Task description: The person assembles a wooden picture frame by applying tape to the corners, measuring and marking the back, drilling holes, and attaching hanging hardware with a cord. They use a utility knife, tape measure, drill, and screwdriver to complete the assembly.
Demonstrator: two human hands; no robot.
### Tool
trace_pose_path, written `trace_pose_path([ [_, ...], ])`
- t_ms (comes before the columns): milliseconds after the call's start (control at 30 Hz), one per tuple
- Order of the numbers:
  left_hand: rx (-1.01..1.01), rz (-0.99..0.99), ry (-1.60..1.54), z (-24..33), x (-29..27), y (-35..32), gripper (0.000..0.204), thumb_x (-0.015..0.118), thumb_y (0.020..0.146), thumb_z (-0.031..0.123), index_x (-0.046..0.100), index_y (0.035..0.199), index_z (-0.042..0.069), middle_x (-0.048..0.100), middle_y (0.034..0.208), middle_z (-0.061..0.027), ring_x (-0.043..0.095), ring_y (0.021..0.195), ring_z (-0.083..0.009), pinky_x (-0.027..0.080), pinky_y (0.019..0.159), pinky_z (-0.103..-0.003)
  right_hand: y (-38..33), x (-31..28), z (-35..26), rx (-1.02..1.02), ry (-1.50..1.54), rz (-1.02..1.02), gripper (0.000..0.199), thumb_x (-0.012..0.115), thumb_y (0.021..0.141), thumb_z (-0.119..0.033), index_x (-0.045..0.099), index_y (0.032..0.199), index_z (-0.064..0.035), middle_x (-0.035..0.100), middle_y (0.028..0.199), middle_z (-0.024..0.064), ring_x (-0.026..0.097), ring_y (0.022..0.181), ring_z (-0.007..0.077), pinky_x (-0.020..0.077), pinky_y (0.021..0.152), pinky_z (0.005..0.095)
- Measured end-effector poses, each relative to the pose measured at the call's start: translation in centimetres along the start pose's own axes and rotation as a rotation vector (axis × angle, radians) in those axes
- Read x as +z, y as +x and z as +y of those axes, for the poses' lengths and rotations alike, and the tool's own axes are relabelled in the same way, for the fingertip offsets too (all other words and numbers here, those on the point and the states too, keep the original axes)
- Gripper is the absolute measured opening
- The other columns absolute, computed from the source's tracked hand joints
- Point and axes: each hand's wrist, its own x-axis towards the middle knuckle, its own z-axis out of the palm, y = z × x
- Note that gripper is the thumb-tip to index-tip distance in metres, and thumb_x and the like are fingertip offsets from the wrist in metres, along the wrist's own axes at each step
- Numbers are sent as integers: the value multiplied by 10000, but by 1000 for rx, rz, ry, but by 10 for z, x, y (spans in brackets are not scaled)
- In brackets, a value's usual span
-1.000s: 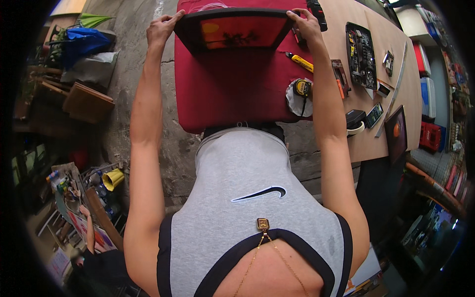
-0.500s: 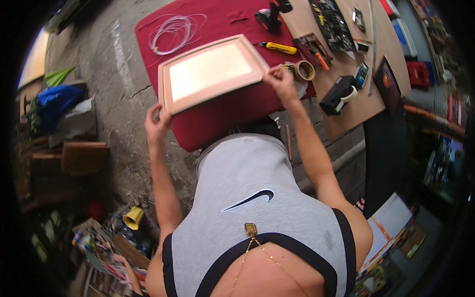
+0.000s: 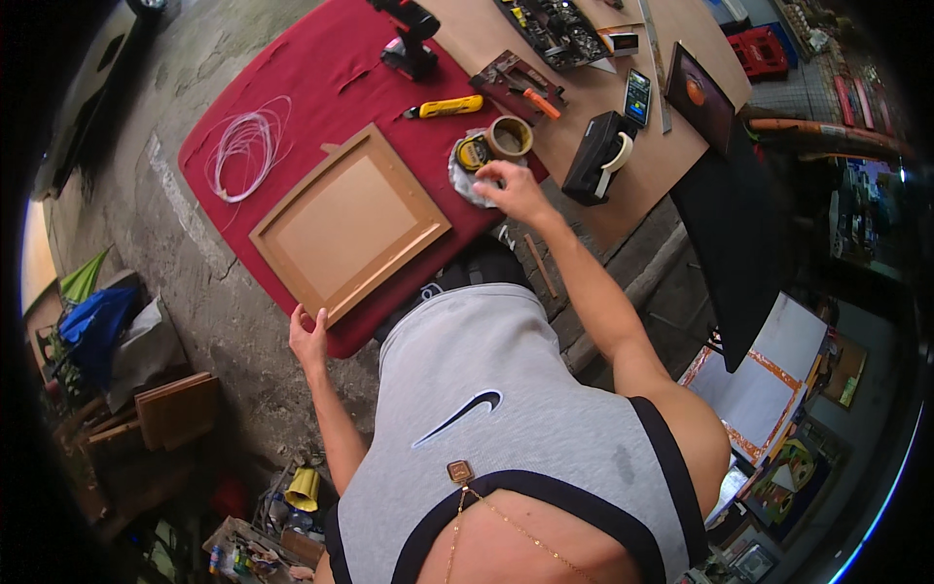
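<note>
A wooden picture frame [image 3: 348,220] lies face down on the red cloth [image 3: 302,78], its brown backing up. My left hand [image 3: 309,336] rests at the frame's near corner, fingers spread, touching the cloth edge. My right hand [image 3: 513,188] reaches to the cloth's right edge, fingers on a tape measure [image 3: 472,153] that sits on a crumpled white wrapper beside a roll of brown tape [image 3: 510,137]. Whether the fingers grip the tape measure is unclear.
A coil of white wire [image 3: 244,146], a yellow utility knife [image 3: 446,107] and a drill [image 3: 411,37] lie on the cloth. A black tape dispenser [image 3: 598,152], pliers [image 3: 530,92], phone [image 3: 636,94] and framed picture [image 3: 700,98] sit on the brown bench.
The frame, held up and turned in both hands before, now lies flat on the cloth. My right hand let go and moved right to the tape measure; my left hand dropped to the near corner.
</note>
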Motion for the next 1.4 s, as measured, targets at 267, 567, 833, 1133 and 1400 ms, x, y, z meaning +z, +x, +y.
trace_pose_path([
  [267,44,-11,-49,83,63,-12,454,723,774,279,606,1126,17,649,997,-150,612,930,-247,478,829,-358,142,-184,130,33,-147,274,261,680,769,-236,683,956,-54,694,840,103,666,786,181,520,727,306],
  [567,398,-153,-118,318,164,-4,334,695,815,196,626,1085,13,654,958,-106,624,886,-168,500,749,-294,287,-244,212,-108,-754,203,200,471,831,-111,645,911,-55,624,917,195,641,838,351,506,758,455],
  [833,1044,-131,-94,589,304,144,242,700,751,168,658,973,79,655,909,-128,611,859,-281,474,755,-378,290,-242,188,-119,-762,129,178,443,864,-93,595,852,-2,602,869,197,652,749,350,540,661,435],
  [1133,1004,-182,423,715,435,259,337,628,697,156,692,1028,147,675,945,-138,642,908,-300,507,834,-368,280,-251,188,-91,-386,274,123,515,847,-68,588,847,31,590,853,191,623,784,365,510,695,433],
  [1400,976,-246,504,725,456,269,291,616,674,86,698,946,152,671,920,-145,647,878,-315,515,791,-396,272,-259,189,27,6,383,148,573,830,-93,628,841,43,641,763,202,635,719,333,491,672,405],
])
